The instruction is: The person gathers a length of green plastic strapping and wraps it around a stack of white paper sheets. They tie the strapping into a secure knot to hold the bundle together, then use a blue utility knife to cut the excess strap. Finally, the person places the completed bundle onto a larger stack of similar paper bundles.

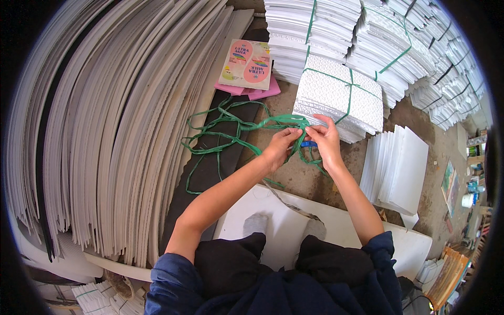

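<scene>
Green plastic twine [231, 126] runs in loose, tangled loops from the dark sheet on the left up to my two hands. My left hand [283, 145] pinches a bunch of the strands, its fingers closed. Close beside it, my right hand [324, 140] grips the same twine between thumb and fingers, with the index finger raised. A few strand ends dangle below both hands. Just under the right hand a small blue thing [308, 144] shows, partly hidden. Beyond my hands lies a stack of white textured sheets [341, 94], tied crosswise with green twine.
Tall rows of pale sheets [121, 121] stand at the left. Tied white stacks [315, 26] fill the back. A printed card [245, 64] rests on pink pieces [265, 90]. White sheets [396, 168] stand at right. My feet are on a white board [278, 210].
</scene>
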Motion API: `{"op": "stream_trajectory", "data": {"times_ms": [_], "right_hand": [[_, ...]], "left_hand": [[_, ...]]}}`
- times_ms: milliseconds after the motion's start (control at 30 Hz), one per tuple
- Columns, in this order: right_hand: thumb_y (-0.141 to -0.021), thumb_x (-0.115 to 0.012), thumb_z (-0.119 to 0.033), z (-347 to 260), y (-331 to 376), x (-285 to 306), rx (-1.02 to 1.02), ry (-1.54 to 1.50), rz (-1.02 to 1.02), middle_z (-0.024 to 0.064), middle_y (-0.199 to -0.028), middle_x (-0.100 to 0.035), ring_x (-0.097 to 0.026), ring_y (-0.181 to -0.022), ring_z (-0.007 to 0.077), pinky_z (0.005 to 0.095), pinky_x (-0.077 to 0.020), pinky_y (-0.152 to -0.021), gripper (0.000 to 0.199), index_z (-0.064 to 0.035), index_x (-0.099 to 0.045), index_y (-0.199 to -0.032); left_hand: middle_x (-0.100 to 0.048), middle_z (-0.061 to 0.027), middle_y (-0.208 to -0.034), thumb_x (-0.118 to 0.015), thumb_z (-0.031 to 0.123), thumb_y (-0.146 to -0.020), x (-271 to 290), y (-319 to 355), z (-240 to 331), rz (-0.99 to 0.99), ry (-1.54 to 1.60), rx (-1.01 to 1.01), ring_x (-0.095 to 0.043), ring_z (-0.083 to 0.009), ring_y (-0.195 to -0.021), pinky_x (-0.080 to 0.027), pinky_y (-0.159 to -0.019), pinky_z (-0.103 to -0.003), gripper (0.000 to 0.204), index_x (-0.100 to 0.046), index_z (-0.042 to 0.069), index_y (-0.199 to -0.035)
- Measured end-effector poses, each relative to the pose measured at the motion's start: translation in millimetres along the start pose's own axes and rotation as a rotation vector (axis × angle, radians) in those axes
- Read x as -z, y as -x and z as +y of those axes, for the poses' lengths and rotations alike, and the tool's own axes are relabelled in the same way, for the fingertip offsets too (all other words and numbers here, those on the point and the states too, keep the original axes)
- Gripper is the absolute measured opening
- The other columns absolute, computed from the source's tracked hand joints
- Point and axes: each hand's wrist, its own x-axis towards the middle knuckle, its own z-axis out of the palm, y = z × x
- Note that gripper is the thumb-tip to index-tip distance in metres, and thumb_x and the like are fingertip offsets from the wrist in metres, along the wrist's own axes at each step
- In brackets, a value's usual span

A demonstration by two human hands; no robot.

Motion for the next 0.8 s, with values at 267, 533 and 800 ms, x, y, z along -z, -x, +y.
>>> {"op": "stream_trajectory", "data": {"times_ms": [267, 533, 800], "right_hand": [[-0.081, -0.049, 0.002, 1, -9, 19, -0.063, -0.264, 0.119, 0.0122, -0.091, -0.048, -0.056, -0.076, 0.0194, 0.0357, -0.0487, -0.073, 0.042, -0.0009, -0.029, -0.118], [-0.084, -0.042, -0.002, 54, -25, 94, 0.186, 0.565, 0.169, 0.0159, -0.087, -0.055, -0.056, -0.069, 0.0279, 0.0442, -0.0449, -0.062, 0.038, -0.0074, -0.029, -0.120], [-0.078, -0.042, 0.002, 132, 27, 234, -0.013, 1.482, 0.129, 0.0260, -0.100, -0.054, -0.056, -0.081, 0.0420, 0.0492, -0.0443, -0.069, 0.046, -0.0053, -0.030, -0.121]], "left_hand": [[-0.052, 0.0007, -0.087, -0.049, 0.028, -0.088, 26, -17, 0, 0.009, 0.336, -0.058, -0.048, -0.0127, -0.080, -0.035, -0.070, -0.026, 0.017, -0.047, 0.015, -0.097], [-0.055, -0.0115, -0.071, -0.052, 0.019, -0.085, 109, -7, 19, 0.195, -1.315, -0.658, -0.058, -0.0293, -0.069, -0.044, -0.056, -0.038, 0.017, -0.042, 0.008, -0.091], [-0.059, -0.0083, -0.075, -0.056, 0.016, -0.077, 257, 36, 15, 0.458, -2.166, -0.370, -0.057, -0.0274, -0.079, -0.041, -0.071, -0.042, 0.020, -0.046, 0.010, -0.094]]}}
